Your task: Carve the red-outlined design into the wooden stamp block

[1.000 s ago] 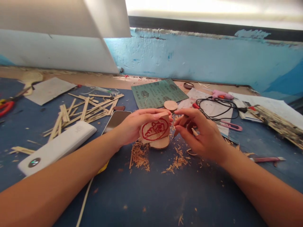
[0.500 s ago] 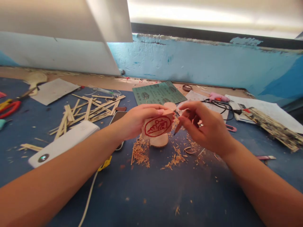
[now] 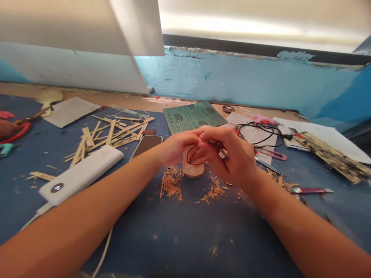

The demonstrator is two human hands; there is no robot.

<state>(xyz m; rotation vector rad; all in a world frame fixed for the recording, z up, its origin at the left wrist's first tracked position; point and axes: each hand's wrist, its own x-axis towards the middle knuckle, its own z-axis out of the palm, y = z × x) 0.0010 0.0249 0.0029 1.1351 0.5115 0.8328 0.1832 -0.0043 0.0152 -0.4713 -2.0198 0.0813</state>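
Note:
My left hand (image 3: 176,146) is closed on a small pale wooden block (image 3: 187,153), gripping it by its upper left side. An oval and a figure are drawn in red on the block's face, now partly covered by fingers. My right hand (image 3: 228,152) is pinched against the block, its fingertips meeting those of my left hand. It holds a short brown pencil (image 3: 198,157), mostly hidden by the fingers, with the dark tip at the drawing. Directly below is a round wood slice (image 3: 193,172), between piles of wood shavings (image 3: 171,183).
A white power bank (image 3: 84,175), phone (image 3: 147,144) and wooden sticks (image 3: 108,135) lie left. Behind is green sandpaper (image 3: 191,116). Right are a pink glue gun (image 3: 265,119), a cutter knife (image 3: 311,190) and stacked strips (image 3: 333,154). Another person's hand (image 3: 7,128) is near red-handled scissors (image 3: 21,131).
My right hand has moved left with the pencil, from beside the block onto its drawn face. Another person's hand has appeared at the scissors on the far left.

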